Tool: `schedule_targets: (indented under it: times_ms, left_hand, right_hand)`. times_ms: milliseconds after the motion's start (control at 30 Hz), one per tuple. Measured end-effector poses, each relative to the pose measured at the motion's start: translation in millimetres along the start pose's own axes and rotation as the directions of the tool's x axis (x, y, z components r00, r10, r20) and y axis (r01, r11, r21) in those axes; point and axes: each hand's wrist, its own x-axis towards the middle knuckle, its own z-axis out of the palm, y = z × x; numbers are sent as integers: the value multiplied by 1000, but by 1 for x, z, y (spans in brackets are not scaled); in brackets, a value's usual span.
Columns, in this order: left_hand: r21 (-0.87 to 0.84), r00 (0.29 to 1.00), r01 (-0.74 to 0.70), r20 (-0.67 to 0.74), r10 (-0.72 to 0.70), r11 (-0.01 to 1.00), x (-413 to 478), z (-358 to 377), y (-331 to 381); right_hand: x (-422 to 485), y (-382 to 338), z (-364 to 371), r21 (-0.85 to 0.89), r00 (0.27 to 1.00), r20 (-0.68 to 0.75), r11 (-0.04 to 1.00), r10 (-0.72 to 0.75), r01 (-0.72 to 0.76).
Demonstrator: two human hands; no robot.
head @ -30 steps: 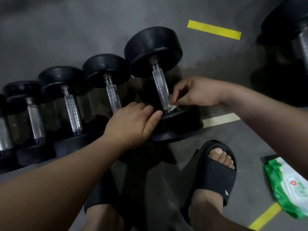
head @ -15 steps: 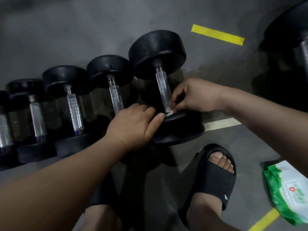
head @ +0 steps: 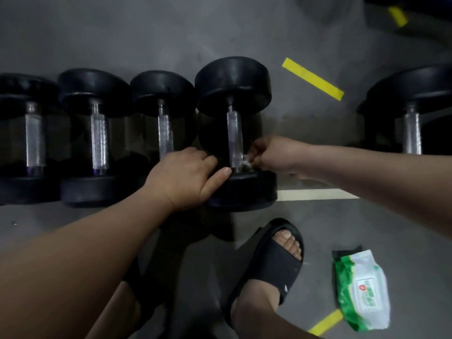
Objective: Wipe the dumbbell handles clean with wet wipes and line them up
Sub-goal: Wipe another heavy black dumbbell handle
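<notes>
Several black dumbbells with knurled metal handles lie in a row on the grey floor. The rightmost and largest dumbbell of the row [head: 233,81] has its handle [head: 234,139] pointing toward me. My right hand [head: 271,154] pinches a small white wet wipe [head: 245,162] against the near end of that handle. My left hand [head: 186,177] rests on the near weight head [head: 244,192], fingers laid over its top edge and thumb stretched toward the handle. A green and white pack of wet wipes [head: 362,289] lies on the floor at the lower right.
Another dumbbell [head: 413,99] lies apart at the far right. My feet in black slides [head: 269,263] stand just in front of the row. Yellow tape strips [head: 313,79] and a white line [head: 318,194] mark the floor.
The view has swung, so the row now lies level and the far right dumbbell shows. My right hand with the wipe stays at the near end of the handle; my left hand keeps its place.
</notes>
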Motion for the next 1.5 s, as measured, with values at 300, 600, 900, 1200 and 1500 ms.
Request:
schedule_targets:
  times_ms: [300,600,900,1200,1500]
  left_hand:
    - [-22,1000,-12,-28,12,1000,2,6,-3]
    - [-5,1000,-9,-16,9,1000,2,4,-3]
    - [-214,999,35,34,-28,976,1,-2,-6]
    - [-657,984,161,48,-172,736,46,-29,19]
    - [-528,936,351,185,-299,773,52,-12,27]
  right_hand:
    - [30,-2,7,145,973,219,984,70,-104]
    - [11,2,2,200,996,69,977,58,-70]
    - [-8,11,-14,180,994,69,981,-84,71]
    - [-17,21,7,460,994,-46,882,-96,106]
    - [-23,31,16,570,993,-93,814,-72,112]
